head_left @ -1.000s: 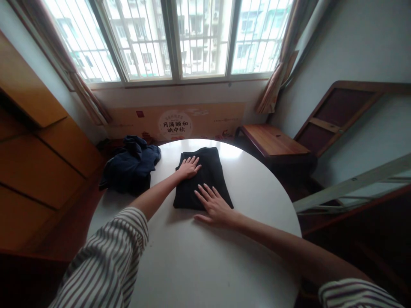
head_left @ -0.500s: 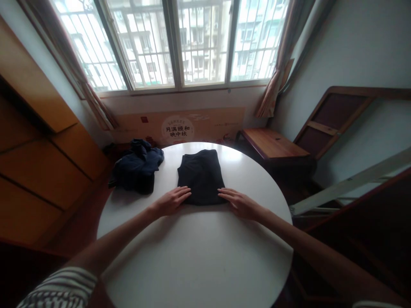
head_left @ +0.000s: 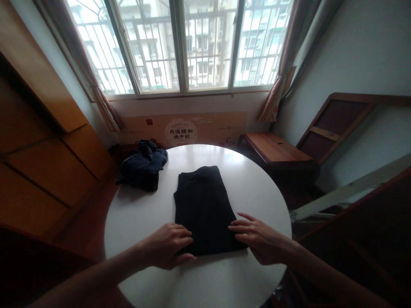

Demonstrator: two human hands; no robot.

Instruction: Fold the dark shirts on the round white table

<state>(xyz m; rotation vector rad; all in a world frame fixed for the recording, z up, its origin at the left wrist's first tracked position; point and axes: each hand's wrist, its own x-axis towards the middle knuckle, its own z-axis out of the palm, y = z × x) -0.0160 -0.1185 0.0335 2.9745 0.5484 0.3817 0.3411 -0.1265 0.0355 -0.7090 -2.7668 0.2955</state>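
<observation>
A folded black garment (head_left: 205, 209) lies flat on the round white table (head_left: 266, 192), its near edge toward me. My left hand (head_left: 170, 244) rests on its near left corner, fingers over the cloth and thumb stretched apart by the near edge. At the near right side, my right hand (head_left: 261, 239) touches the garment with spread fingers, the index finger lifted. The undersides of both hands are hidden. What kind of garment it is cannot be made out.
A crumpled heap of dark blue and black clothes (head_left: 143, 167) sits at the table's far left edge. Beyond the table stand a low wooden bench (head_left: 278, 147) on the right and wooden cabinets (head_left: 41, 179) on the left. A barred window (head_left: 180, 47) is ahead.
The black garment has slid toward me across the table, with both hands coming nearer along with it. My right hand's fingers are spread wider. The clothes heap stays on the table.
</observation>
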